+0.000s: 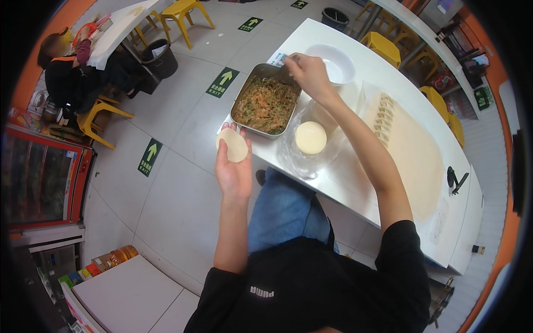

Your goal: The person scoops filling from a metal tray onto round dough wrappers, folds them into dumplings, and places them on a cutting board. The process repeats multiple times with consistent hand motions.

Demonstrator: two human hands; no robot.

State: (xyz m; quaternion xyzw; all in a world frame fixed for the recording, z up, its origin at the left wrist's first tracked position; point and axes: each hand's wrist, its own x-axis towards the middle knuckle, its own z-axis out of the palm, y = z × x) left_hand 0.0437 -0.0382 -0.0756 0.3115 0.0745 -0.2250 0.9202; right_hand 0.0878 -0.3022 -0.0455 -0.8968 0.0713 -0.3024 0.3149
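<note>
A round dough wrapper (pixel 236 145) lies on the palm and fingers of my left hand (pixel 234 166), its thumb over the edge. My right hand (pixel 307 75) is above the far right corner of a steel container; its fingers are bent together, and whether they hold a utensil cannot be made out. Minced filling with green bits (pixel 266 104) fills the steel container (pixel 271 135). Beside it, a stack of round wrappers (pixel 311 138) rests on clear plastic film (pixel 306 166). Farther right, a row of folded dumplings (pixel 384 118) lies on a pale mat (pixel 416 166).
A white bowl (pixel 333 62) stands behind my right hand on the white table (pixel 354 200). A small black stand (pixel 457 181) is near the table's right end. Yellow stools (pixel 381 48) line the far side. At the upper left, a person (pixel 68 79) sits at another table.
</note>
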